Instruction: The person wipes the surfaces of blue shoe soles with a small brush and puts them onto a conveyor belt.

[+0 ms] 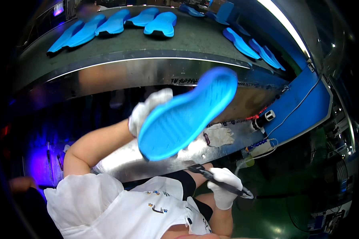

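My left hand (149,105), in a white glove, grips a bright blue shoe sole (175,123) by its left side and holds it up, tilted, in front of the metal bench. The sole's ribbed face is turned toward me, and it hides most of my fingers. Lower right, my right hand (224,187), also gloved in white, is closed around a slim black tool (211,178). One end of the tool points toward the sole without touching it; its exact kind is unclear.
Beyond the bench runs a dark green belt (119,46) carrying several blue soles (160,24). A loose white glove (219,135) lies on the metal ledge (119,161). To its right are a black-and-white cylinder (264,118), a blue panel (303,107) and a hanging cable (293,111).
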Available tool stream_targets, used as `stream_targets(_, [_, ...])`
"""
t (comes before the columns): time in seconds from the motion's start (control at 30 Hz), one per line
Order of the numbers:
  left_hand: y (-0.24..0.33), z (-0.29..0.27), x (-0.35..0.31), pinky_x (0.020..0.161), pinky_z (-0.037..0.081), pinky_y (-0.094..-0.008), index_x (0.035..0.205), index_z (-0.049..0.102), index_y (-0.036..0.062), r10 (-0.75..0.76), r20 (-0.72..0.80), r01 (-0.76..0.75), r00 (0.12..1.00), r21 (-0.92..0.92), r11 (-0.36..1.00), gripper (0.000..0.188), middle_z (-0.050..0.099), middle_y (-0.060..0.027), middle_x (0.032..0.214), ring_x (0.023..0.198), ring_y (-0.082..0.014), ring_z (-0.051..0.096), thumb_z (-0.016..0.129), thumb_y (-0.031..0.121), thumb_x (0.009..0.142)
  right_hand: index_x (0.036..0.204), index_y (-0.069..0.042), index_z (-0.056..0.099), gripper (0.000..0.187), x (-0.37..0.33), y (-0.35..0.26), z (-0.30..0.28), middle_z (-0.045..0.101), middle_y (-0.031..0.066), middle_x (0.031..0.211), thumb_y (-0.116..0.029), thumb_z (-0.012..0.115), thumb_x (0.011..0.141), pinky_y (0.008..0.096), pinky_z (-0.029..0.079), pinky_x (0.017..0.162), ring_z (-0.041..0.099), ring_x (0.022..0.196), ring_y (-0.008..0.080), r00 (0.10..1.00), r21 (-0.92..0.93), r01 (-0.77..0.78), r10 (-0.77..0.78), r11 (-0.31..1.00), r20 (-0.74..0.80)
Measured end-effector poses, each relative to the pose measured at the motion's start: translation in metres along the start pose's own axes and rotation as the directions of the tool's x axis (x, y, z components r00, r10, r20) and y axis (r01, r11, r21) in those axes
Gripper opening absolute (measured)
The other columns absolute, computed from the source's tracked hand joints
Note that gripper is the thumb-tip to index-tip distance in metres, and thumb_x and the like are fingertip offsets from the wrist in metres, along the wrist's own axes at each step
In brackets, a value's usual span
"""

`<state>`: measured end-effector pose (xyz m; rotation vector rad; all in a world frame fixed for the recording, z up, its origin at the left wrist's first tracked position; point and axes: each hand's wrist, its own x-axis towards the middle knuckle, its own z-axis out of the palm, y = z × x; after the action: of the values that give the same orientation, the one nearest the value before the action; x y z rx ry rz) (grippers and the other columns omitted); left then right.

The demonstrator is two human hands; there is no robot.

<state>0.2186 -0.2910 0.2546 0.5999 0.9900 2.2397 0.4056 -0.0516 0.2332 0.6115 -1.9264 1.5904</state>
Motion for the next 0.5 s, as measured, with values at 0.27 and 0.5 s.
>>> stream_targets(0.27, [0.171, 0.082, 0.104, 0.103, 0.03, -0.0447, 0.124, 0.054, 0.0234, 0.529, 0.207, 0.422, 0.823, 0.402, -0.813, 0.037, 0.065, -0.009, 0.109, 0.095, -0.0199, 0.063, 0.046, 0.023, 0.088, 0.099, 0.007, 0.063, 0.029, -0.004, 0.025, 0.02, 0.067, 0.0204, 0.098, 0.001, 0.075, 0.073, 0.0296, 0.052, 0.077, 0.066, 0.083, 0.0213, 0.997, 0.144, -0.053, 0.06, 0.988, -0.044])
stream_targets(0.5, [0.187, 0.049, 0.071, 0.078, 0.049, -0.0398, 0.103, 0.062, 0.0062, 0.3, 0.2, 0.091, 0.933, 0.674, -0.733, 0.041, 0.06, -0.0192, 0.11, 0.088, -0.0336, 0.061, 0.054, 0.039, 0.079, 0.1, 0.005, 0.061, 0.027, -0.036, 0.031, 0.004, 0.066, 0.013, 0.097, 0.004, 0.071, 0.075, 0.0277, 0.05, 0.081, 0.063, 0.087, 0.0162, 0.919, 0.115, -0.362, 0.375, 0.925, -0.123])
